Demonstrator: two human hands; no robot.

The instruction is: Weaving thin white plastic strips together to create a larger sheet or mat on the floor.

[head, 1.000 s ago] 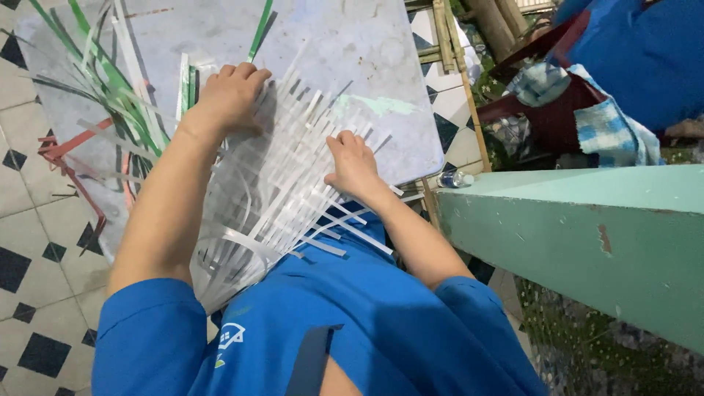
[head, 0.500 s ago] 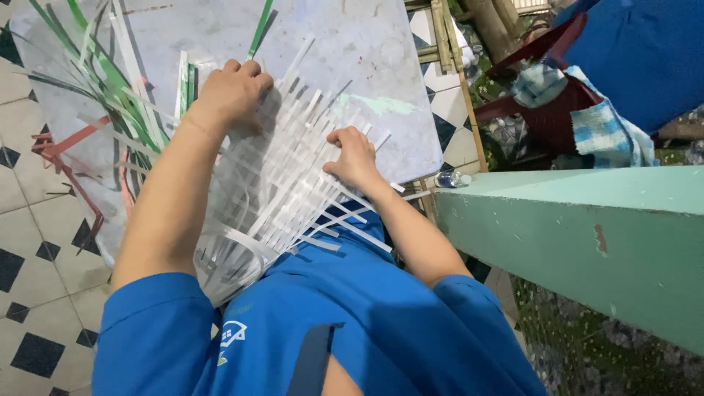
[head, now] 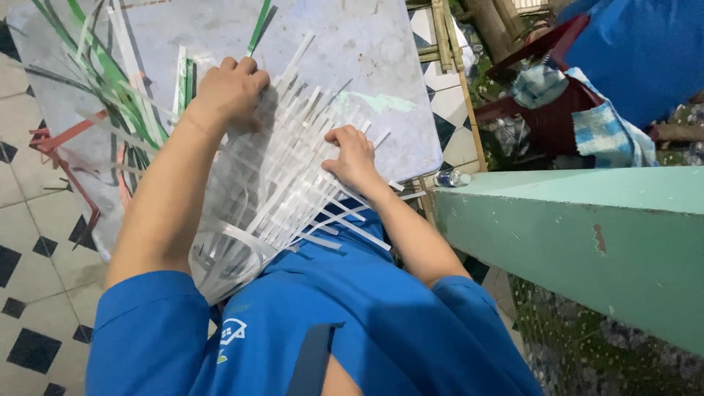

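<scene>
A woven mat of white plastic strips [head: 271, 191] lies on a grey board [head: 367, 51] and reaches down over my blue-clad lap. My left hand [head: 227, 92] rests curled on the mat's far edge, fingers closed over the strip ends. At the mat's right edge, my right hand [head: 356, 158] has bent fingers pinching several strips. Loose strip ends stick out beyond both hands.
Loose green and white strips [head: 117, 95] and red ones [head: 62, 147] lie on the board's left side. A green wall ledge [head: 587, 235] runs along the right. Behind it are a small plastic bottle [head: 449, 178], a dark red chair with checked cloth [head: 601, 125], and a tiled floor [head: 29, 279].
Both hands stay on the mat; my right hand's fingers have crept slightly along the strips. The view has shifted a little.
</scene>
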